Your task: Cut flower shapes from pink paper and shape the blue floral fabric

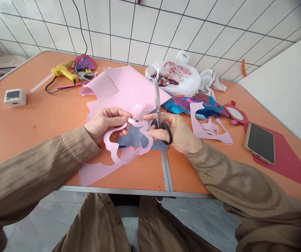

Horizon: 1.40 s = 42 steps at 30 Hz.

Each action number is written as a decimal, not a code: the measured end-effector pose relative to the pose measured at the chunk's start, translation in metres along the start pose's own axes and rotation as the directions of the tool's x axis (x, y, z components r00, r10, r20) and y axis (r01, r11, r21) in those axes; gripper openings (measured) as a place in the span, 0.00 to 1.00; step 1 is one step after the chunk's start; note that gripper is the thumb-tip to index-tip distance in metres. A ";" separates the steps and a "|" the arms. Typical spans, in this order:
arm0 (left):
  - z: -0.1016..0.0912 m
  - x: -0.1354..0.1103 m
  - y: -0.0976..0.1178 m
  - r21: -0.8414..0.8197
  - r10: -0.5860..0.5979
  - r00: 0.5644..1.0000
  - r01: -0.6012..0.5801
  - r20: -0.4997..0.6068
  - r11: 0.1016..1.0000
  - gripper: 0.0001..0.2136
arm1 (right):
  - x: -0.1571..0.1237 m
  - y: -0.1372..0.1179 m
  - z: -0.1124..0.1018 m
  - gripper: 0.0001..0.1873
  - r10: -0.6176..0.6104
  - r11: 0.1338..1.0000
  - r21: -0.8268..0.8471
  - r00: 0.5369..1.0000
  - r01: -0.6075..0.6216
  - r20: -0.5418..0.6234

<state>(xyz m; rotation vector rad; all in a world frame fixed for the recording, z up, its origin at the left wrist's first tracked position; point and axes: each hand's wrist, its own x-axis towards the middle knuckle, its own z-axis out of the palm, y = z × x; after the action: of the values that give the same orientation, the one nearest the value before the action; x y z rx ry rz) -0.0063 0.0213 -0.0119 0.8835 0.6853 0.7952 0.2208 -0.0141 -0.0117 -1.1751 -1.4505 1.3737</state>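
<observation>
Between thumb and fingers, my left hand (108, 122) pinches the upper edge of a pink paper cutout (123, 158), a wavy flower-like ring with an open middle. The ring hangs above the table, tilted towards me. My right hand (179, 133) has its fingers in the black handles of a pair of scissors (157, 94), whose blades point up and away from the ring and look closed. Its index finger is stretched towards the ring's right side; I cannot tell whether it touches. Below lies grey-blue paper (155, 140), and large pink sheets (129, 84) lie behind the hands.
A yellow glue gun (63, 71) with a cord lies at the back left, near a white cube-shaped adapter (15, 97). A white plastic bag (187, 78) stands at the back. Pink scraps (197, 131), a phone (260, 141) and red paper (292, 157) lie on the right.
</observation>
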 end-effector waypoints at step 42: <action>0.013 -0.010 0.007 -0.071 -0.008 0.990 -0.002 -0.140 0.997 0.12 | -0.029 -0.044 -0.012 0.23 -0.240 0.943 -0.235 0.971 0.234 0.003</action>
<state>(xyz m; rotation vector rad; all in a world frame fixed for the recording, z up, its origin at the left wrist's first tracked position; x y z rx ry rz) -0.0031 0.0109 0.0022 0.7668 0.7768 0.8795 0.2350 -0.0380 0.0344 -1.1142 -1.7100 1.0406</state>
